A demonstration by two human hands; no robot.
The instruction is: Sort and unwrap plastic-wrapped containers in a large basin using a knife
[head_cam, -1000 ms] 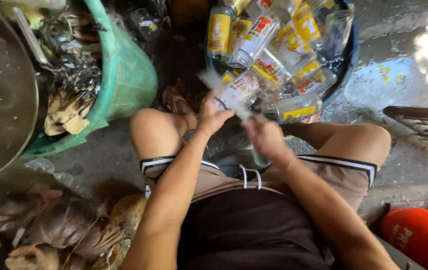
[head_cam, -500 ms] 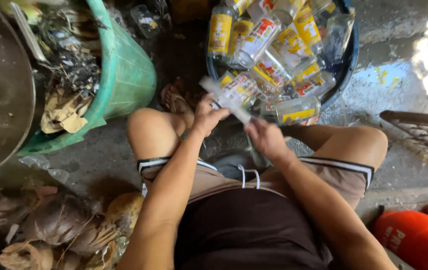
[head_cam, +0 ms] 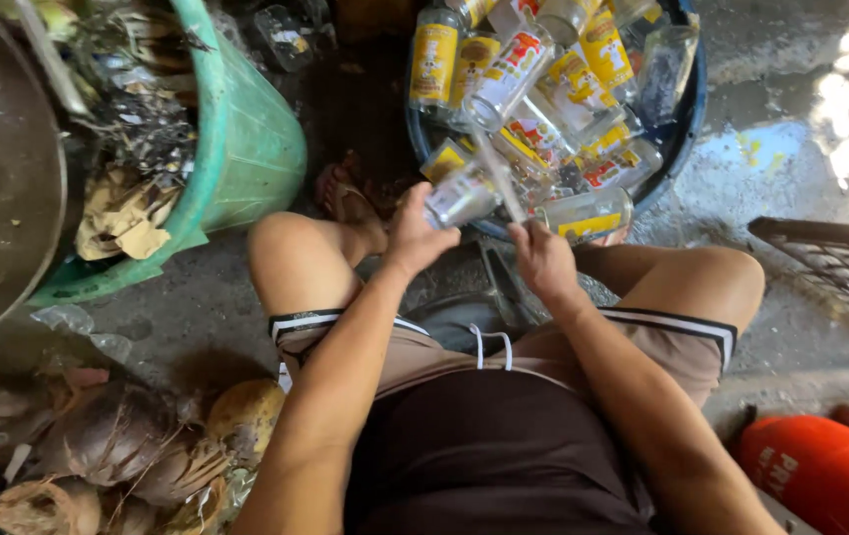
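Left hand (head_cam: 415, 230) has its fingers clamped on a clear glass bottle (head_cam: 459, 196), now raised just in front of the blue tub (head_cam: 694, 109), less blurred than 1 s ago. Right hand (head_cam: 541, 260) fingers pinch a thin stick (head_cam: 499, 178) poking at the bottle; it sits closer to the tub rim than before. Green bucket (head_cam: 256, 149) stands well left of the tub.
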